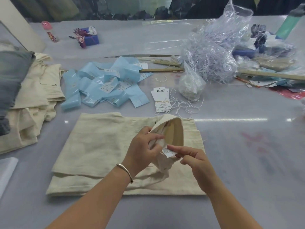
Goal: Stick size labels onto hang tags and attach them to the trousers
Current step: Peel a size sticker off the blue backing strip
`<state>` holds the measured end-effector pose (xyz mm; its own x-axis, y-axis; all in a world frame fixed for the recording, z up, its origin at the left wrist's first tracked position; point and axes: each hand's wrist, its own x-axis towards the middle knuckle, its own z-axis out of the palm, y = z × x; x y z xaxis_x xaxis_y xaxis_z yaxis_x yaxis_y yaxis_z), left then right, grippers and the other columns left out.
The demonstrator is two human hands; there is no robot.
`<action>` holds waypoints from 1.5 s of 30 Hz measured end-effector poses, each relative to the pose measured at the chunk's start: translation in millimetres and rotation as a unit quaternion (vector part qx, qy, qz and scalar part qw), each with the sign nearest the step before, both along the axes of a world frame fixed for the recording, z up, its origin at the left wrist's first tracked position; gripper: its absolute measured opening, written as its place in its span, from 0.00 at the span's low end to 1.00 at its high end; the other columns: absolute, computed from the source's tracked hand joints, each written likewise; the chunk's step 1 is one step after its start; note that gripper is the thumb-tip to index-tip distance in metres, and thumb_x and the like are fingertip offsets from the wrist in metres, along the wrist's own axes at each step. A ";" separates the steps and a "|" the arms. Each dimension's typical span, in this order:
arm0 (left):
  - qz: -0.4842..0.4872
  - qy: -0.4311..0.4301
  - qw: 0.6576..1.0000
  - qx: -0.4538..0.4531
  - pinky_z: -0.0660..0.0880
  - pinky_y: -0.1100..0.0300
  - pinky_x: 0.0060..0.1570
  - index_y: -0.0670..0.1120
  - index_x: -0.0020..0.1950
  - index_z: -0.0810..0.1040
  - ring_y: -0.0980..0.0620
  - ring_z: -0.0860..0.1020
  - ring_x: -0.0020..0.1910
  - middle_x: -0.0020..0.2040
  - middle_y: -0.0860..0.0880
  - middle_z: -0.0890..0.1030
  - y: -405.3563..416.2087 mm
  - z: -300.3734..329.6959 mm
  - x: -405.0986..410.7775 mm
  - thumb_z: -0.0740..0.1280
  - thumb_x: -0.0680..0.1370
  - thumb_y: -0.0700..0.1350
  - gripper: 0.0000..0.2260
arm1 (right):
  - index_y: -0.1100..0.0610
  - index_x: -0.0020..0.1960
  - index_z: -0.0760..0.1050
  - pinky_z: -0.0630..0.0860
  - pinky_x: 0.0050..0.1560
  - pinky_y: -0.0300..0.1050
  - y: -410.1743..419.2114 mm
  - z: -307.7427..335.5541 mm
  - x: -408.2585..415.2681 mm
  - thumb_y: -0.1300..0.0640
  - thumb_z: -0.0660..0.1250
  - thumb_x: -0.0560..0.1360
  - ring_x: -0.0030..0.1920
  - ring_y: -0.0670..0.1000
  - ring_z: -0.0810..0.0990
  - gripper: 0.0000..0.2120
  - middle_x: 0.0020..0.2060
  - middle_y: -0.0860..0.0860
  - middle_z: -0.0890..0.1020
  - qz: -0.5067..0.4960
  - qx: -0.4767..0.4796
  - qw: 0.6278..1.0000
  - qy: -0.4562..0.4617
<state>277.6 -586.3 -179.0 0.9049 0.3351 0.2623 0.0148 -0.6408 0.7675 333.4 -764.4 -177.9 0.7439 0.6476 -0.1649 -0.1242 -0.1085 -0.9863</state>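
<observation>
Folded cream trousers (102, 146) lie on the grey table in front of me. My left hand (142, 148) grips the lifted waistband (175, 129) and holds it open. My right hand (194, 160) pinches a small white printed label (168, 152) that sits at the inside of the waistband. A bundle of white hang tags (160, 100) tied with string lies just beyond the trousers, with loose white strings (183, 104) beside it. Blue label backing strips (105, 85) with small white size labels are scattered further back on the left.
A pile of cream trousers (33, 100) with a grey garment (11, 80) on top fills the left side. Clear plastic bags with shredded strands (214, 52) stand at the back right, next to wooden rulers (165, 69). A blue box (90, 38) and a pink bottle (49, 31) sit far back.
</observation>
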 end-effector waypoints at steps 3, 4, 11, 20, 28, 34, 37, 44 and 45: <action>-0.069 0.048 0.996 -0.012 0.73 0.65 0.50 0.45 0.52 0.83 0.53 0.77 0.50 0.54 0.50 0.73 8.1 -0.1 -4.2 0.71 0.75 0.38 0.08 | 0.45 0.42 0.84 0.72 0.44 0.32 12.2 13.2 6.3 0.65 0.65 0.73 0.44 0.40 0.81 0.16 0.40 0.40 0.85 -0.122 -0.141 0.964 -0.190; -0.091 0.053 0.994 -0.026 0.75 0.61 0.50 0.46 0.49 0.83 0.56 0.77 0.52 0.57 0.51 0.73 11.8 0.6 -6.5 0.71 0.75 0.41 0.04 | 0.47 0.42 0.84 0.72 0.45 0.38 18.6 18.8 10.2 0.63 0.67 0.73 0.44 0.43 0.80 0.13 0.39 0.41 0.85 -0.163 -0.178 0.934 -0.262; -0.005 0.053 0.991 -0.125 0.72 0.68 0.41 0.51 0.37 0.77 0.60 0.78 0.45 0.50 0.55 0.79 115.6 -8.1 -12.8 0.71 0.75 0.45 0.07 | 0.53 0.42 0.81 0.70 0.40 0.29 125.8 26.6 36.8 0.68 0.66 0.73 0.43 0.41 0.78 0.11 0.39 0.43 0.82 -0.142 -0.126 0.933 -0.305; 0.239 0.154 0.956 -0.079 0.66 0.58 0.35 0.46 0.35 0.76 0.49 0.76 0.38 0.32 0.53 0.77 320.2 -55.3 36.5 0.68 0.76 0.48 0.11 | 0.50 0.41 0.79 0.67 0.39 0.30 301.3 -41.3 45.9 0.64 0.66 0.74 0.44 0.38 0.75 0.09 0.42 0.43 0.81 -0.036 -0.201 0.960 -0.191; 0.245 0.261 0.932 0.051 0.70 0.49 0.59 0.45 0.67 0.69 0.42 0.71 0.65 0.63 0.44 0.74 413.8 -71.7 124.6 0.70 0.74 0.57 0.27 | 0.49 0.39 0.79 0.69 0.38 0.29 356.6 -64.0 57.8 0.63 0.66 0.74 0.39 0.37 0.75 0.10 0.37 0.42 0.80 -0.043 -0.235 0.963 -0.127; 0.139 0.256 0.956 -0.044 0.65 0.56 0.42 0.45 0.39 0.71 0.44 0.77 0.46 0.40 0.46 0.76 415.1 -82.3 133.7 0.70 0.76 0.49 0.12 | 0.49 0.43 0.79 0.69 0.39 0.29 386.5 -64.9 60.5 0.66 0.67 0.73 0.41 0.39 0.76 0.11 0.41 0.44 0.82 -0.093 -0.214 0.960 -0.154; 0.020 0.167 0.978 -0.126 0.66 0.55 0.39 0.46 0.31 0.69 0.51 0.71 0.33 0.29 0.50 0.72 401.4 -72.9 129.0 0.64 0.80 0.48 0.18 | 0.49 0.56 0.76 0.71 0.47 0.33 404.6 -60.9 60.7 0.66 0.69 0.71 0.49 0.41 0.75 0.18 0.55 0.44 0.80 -0.134 -0.186 0.933 -0.279; 0.215 0.193 0.930 0.227 0.66 0.50 0.64 0.49 0.74 0.64 0.44 0.62 0.71 0.72 0.45 0.66 464.6 -72.6 127.8 0.60 0.77 0.40 0.24 | 0.43 0.76 0.56 0.40 0.75 0.48 453.5 -74.7 73.3 0.51 0.58 0.79 0.77 0.45 0.42 0.27 0.77 0.39 0.49 0.156 -0.334 0.801 -0.472; 0.182 0.230 0.925 0.242 0.61 0.49 0.70 0.51 0.78 0.55 0.46 0.56 0.76 0.77 0.46 0.59 473.4 -75.5 130.1 0.61 0.77 0.41 0.31 | 0.43 0.76 0.54 0.37 0.74 0.50 459.8 -80.3 75.8 0.51 0.55 0.80 0.77 0.46 0.41 0.25 0.78 0.40 0.48 0.178 -0.360 0.786 -0.469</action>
